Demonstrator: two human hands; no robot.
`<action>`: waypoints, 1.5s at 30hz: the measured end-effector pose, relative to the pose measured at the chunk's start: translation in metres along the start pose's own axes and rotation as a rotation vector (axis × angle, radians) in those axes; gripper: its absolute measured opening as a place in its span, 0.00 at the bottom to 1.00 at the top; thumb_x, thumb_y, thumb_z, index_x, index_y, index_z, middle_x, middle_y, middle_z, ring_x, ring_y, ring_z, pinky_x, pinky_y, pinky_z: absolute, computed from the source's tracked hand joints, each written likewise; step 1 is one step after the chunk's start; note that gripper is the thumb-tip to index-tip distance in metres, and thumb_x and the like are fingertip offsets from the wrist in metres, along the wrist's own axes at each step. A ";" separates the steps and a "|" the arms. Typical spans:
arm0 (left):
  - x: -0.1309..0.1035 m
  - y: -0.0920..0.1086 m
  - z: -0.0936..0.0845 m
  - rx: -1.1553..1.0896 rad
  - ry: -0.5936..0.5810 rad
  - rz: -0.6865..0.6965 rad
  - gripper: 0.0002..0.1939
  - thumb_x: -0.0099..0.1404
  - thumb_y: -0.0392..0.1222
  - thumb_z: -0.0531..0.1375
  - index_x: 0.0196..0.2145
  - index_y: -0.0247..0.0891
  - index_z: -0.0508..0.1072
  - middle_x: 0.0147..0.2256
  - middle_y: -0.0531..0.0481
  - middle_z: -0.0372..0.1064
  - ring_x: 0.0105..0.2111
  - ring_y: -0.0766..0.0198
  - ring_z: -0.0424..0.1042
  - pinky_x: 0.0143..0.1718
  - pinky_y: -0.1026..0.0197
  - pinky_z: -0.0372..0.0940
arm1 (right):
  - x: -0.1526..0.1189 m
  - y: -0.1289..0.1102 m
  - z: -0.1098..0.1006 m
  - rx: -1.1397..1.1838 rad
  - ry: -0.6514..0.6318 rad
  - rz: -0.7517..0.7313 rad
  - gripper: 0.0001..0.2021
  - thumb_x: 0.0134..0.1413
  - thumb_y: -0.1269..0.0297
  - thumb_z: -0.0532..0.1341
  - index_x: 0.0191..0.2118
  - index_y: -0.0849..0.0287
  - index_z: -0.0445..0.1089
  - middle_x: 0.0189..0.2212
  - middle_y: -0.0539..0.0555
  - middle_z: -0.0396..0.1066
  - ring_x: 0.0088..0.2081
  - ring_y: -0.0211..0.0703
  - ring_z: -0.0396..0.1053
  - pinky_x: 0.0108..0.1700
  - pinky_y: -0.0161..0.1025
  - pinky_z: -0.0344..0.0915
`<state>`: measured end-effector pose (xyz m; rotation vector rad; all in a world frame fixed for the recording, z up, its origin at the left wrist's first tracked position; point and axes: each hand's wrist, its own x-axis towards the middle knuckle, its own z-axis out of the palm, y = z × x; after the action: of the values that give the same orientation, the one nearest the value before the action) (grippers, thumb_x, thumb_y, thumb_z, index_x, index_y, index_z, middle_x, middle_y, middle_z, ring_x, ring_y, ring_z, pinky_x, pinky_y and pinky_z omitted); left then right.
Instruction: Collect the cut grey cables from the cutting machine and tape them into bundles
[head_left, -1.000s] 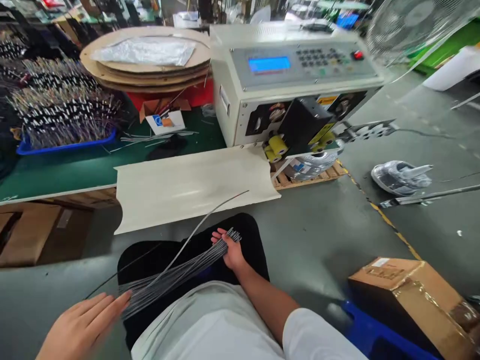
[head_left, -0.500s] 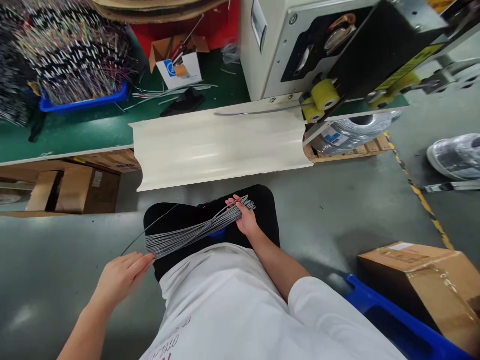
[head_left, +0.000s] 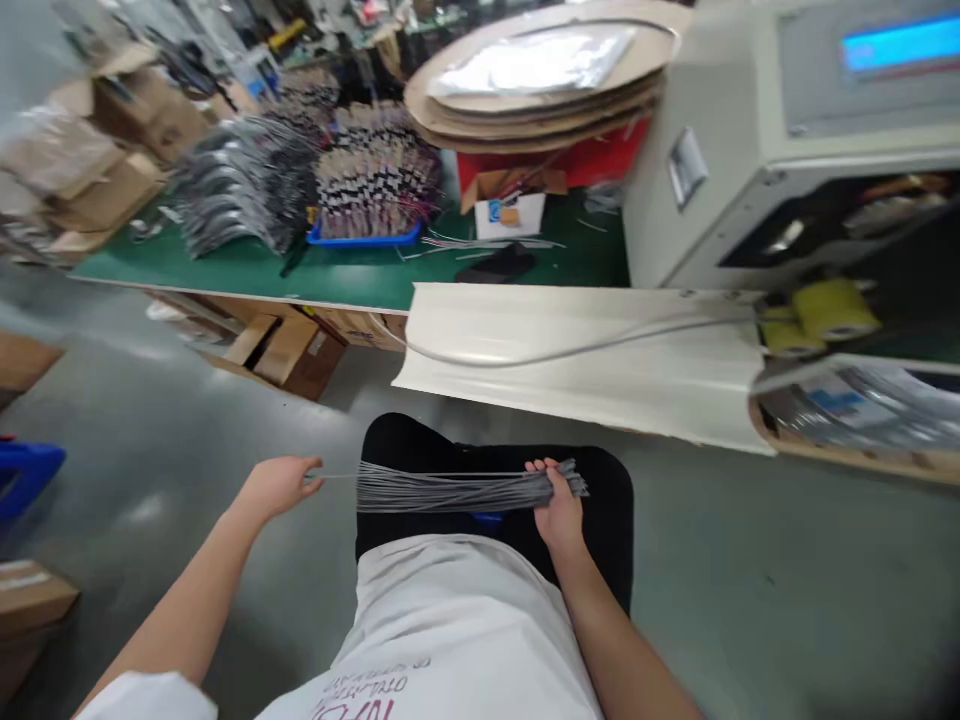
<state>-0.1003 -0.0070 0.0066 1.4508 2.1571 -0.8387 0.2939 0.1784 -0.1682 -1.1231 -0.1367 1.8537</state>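
Cable [head_left: 540, 357] extended across chute [head_left: 600, 395] | left hand [head_left: 279, 486]: strand [head_left: 341, 476] | right hand [head_left: 560, 508]: bundle [head_left: 450, 493]

Our left hand [head_left: 277, 487] has moved out past left end of wire bundle [head_left: 450, 492], pinching single wire [head_left: 339, 476], now nearly straight. Arched wire we held a second ago no longer rises between our hands. Ahead of them, strand [head_left: 525, 360] from yellow rollers [head_left: 832, 308] has lengthened, now overhanging left end of cream trough [head_left: 660, 385].
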 end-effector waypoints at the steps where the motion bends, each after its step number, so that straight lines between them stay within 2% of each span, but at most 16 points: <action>1: 0.002 -0.003 0.000 -0.020 -0.001 -0.026 0.23 0.66 0.52 0.48 0.51 0.40 0.72 0.40 0.40 0.77 0.39 0.51 0.75 0.34 0.58 0.63 | 0.002 0.000 0.000 -0.024 0.019 0.009 0.13 0.42 0.63 0.70 0.36 0.56 0.72 0.33 0.50 0.76 0.40 0.45 0.76 0.50 0.48 0.71; 5: 0.011 0.003 0.002 -0.094 -0.005 -0.018 0.21 0.62 0.47 0.54 0.50 0.38 0.73 0.44 0.38 0.75 0.46 0.49 0.72 0.44 0.55 0.64 | 0.005 0.000 -0.001 -0.075 0.027 0.024 0.13 0.40 0.63 0.69 0.35 0.56 0.72 0.36 0.51 0.76 0.46 0.48 0.75 0.54 0.50 0.68; 7: 0.015 0.017 -0.003 -0.123 -0.010 0.032 0.22 0.59 0.45 0.58 0.50 0.37 0.73 0.46 0.36 0.74 0.48 0.48 0.71 0.46 0.53 0.63 | 0.004 0.000 -0.002 -0.079 0.024 0.039 0.13 0.40 0.63 0.70 0.35 0.55 0.72 0.33 0.49 0.75 0.45 0.46 0.75 0.55 0.49 0.68; 9: 0.016 0.041 -0.018 -0.163 -0.004 0.126 0.23 0.59 0.45 0.59 0.52 0.38 0.73 0.45 0.38 0.74 0.47 0.49 0.72 0.45 0.55 0.64 | 0.004 0.001 -0.002 -0.083 0.017 0.051 0.13 0.41 0.63 0.70 0.37 0.54 0.72 0.30 0.46 0.73 0.42 0.44 0.75 0.54 0.49 0.69; 11: 0.014 0.073 -0.045 -0.223 0.029 0.285 0.22 0.63 0.48 0.56 0.55 0.44 0.70 0.47 0.44 0.73 0.47 0.55 0.71 0.47 0.58 0.64 | 0.004 0.002 -0.001 -0.082 -0.002 0.054 0.15 0.42 0.62 0.70 0.39 0.54 0.72 0.28 0.44 0.71 0.38 0.42 0.75 0.52 0.49 0.71; 13: 0.012 0.111 -0.081 -0.298 0.142 0.548 0.21 0.68 0.49 0.52 0.57 0.50 0.67 0.50 0.49 0.71 0.50 0.60 0.70 0.50 0.62 0.62 | 0.004 0.003 0.001 -0.067 -0.031 0.052 0.17 0.43 0.62 0.70 0.42 0.53 0.71 0.28 0.44 0.71 0.35 0.40 0.74 0.50 0.49 0.72; 15: 0.013 0.151 -0.120 -0.365 0.387 0.848 0.19 0.70 0.47 0.49 0.56 0.47 0.67 0.49 0.48 0.71 0.49 0.62 0.69 0.52 0.60 0.61 | 0.003 0.003 0.002 -0.049 -0.055 0.057 0.17 0.44 0.63 0.70 0.42 0.52 0.71 0.28 0.44 0.71 0.34 0.39 0.73 0.48 0.47 0.72; 16: 0.016 0.170 -0.139 -0.384 0.531 0.926 0.18 0.70 0.46 0.49 0.55 0.46 0.68 0.49 0.47 0.71 0.49 0.61 0.68 0.54 0.58 0.60 | 0.002 0.004 0.002 -0.041 -0.057 0.059 0.16 0.44 0.63 0.70 0.42 0.53 0.71 0.29 0.44 0.72 0.34 0.38 0.73 0.48 0.46 0.72; 18: 0.027 0.204 -0.170 -0.395 0.792 0.920 0.18 0.70 0.45 0.49 0.54 0.43 0.69 0.50 0.44 0.69 0.52 0.58 0.65 0.56 0.54 0.59 | 0.001 0.003 0.002 -0.031 -0.050 0.053 0.14 0.44 0.64 0.70 0.39 0.53 0.71 0.30 0.45 0.73 0.35 0.39 0.74 0.47 0.46 0.72; 20: 0.042 0.231 -0.190 -0.385 0.945 0.798 0.22 0.70 0.49 0.49 0.58 0.39 0.65 0.55 0.39 0.64 0.57 0.51 0.61 0.58 0.48 0.57 | -0.001 0.002 0.000 -0.024 -0.046 0.043 0.12 0.43 0.65 0.70 0.37 0.54 0.71 0.31 0.47 0.73 0.36 0.41 0.74 0.48 0.47 0.72; 24: 0.066 0.260 -0.199 -0.354 0.978 0.637 0.33 0.69 0.57 0.49 0.64 0.34 0.56 0.59 0.33 0.58 0.60 0.43 0.56 0.59 0.42 0.55 | -0.004 0.001 -0.004 0.001 -0.061 0.035 0.11 0.43 0.65 0.70 0.35 0.55 0.71 0.32 0.49 0.74 0.40 0.45 0.75 0.49 0.48 0.71; 28: 0.072 0.260 -0.189 -0.310 0.970 0.600 0.34 0.69 0.58 0.48 0.65 0.35 0.54 0.60 0.33 0.56 0.62 0.43 0.53 0.61 0.43 0.52 | -0.002 0.000 -0.001 0.044 -0.089 0.034 0.09 0.44 0.65 0.70 0.34 0.55 0.72 0.28 0.48 0.72 0.39 0.46 0.74 0.46 0.47 0.70; 32: 0.066 0.243 -0.179 -0.247 0.923 0.577 0.34 0.69 0.58 0.48 0.65 0.37 0.54 0.60 0.35 0.58 0.61 0.45 0.55 0.60 0.44 0.55 | 0.000 0.000 0.004 0.072 -0.100 0.034 0.12 0.45 0.65 0.70 0.38 0.56 0.73 0.27 0.47 0.70 0.34 0.42 0.72 0.44 0.45 0.70; 35: 0.059 0.225 -0.169 -0.183 0.863 0.583 0.33 0.69 0.59 0.48 0.65 0.39 0.55 0.59 0.38 0.60 0.59 0.46 0.58 0.57 0.47 0.57 | 0.000 0.000 0.006 0.082 -0.126 0.012 0.15 0.47 0.64 0.69 0.43 0.55 0.73 0.26 0.46 0.68 0.31 0.39 0.69 0.42 0.43 0.70; 39: 0.056 0.195 -0.156 -0.140 0.842 0.568 0.29 0.69 0.57 0.51 0.62 0.42 0.60 0.55 0.41 0.65 0.54 0.50 0.64 0.53 0.50 0.61 | 0.000 -0.001 0.005 0.089 -0.120 0.011 0.15 0.47 0.63 0.70 0.43 0.57 0.74 0.25 0.47 0.69 0.30 0.38 0.69 0.42 0.43 0.70; 45: 0.060 0.145 -0.144 -0.077 0.991 0.571 0.13 0.68 0.44 0.56 0.49 0.42 0.72 0.44 0.47 0.72 0.43 0.58 0.70 0.46 0.56 0.62 | 0.000 -0.003 0.004 0.056 -0.093 0.028 0.15 0.44 0.62 0.71 0.40 0.58 0.75 0.29 0.52 0.74 0.33 0.42 0.73 0.43 0.45 0.71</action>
<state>0.0107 0.1720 0.0386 2.6012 2.0552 0.2474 0.2931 0.1816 -0.1644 -1.0057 -0.1225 1.9239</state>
